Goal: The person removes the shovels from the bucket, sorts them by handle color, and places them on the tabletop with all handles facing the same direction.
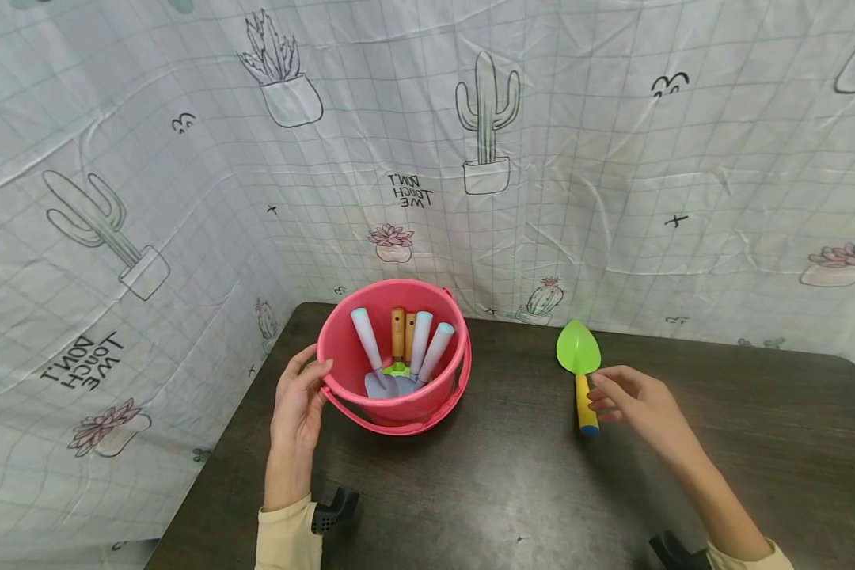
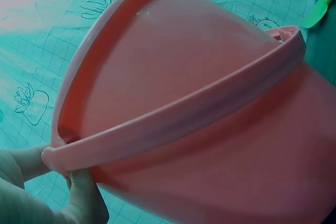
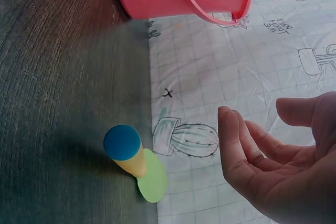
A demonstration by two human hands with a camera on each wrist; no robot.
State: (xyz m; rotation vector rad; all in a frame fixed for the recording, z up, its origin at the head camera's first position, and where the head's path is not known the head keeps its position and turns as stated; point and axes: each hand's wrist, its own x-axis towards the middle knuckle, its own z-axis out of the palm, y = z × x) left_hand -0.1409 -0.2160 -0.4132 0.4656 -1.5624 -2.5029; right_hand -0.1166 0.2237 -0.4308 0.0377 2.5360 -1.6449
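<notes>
A pink bucket (image 1: 388,293) stands at the table's left, its handle folded down over the near side. My left hand (image 1: 301,396) grips the left rim between thumb and fingers; in the left wrist view the bucket (image 2: 168,66) fills most of the picture. Inside it lean several small garden tools: a trowel with a white handle (image 1: 366,336) and others with wooden or white handles. A green trowel (image 1: 579,348) with a yellow, blue-tipped handle lies farther right. My right hand (image 1: 634,400) hovers beside that handle, fingers loosely bent and holding nothing; the right wrist view shows a gap to the handle (image 3: 123,144).
The dark wooden table (image 1: 499,491) runs back to a white cloth (image 1: 584,158) printed with cacti, which hangs behind and along the left side. Black wrist devices show at the left cuff (image 1: 335,511) and the right cuff (image 1: 677,550).
</notes>
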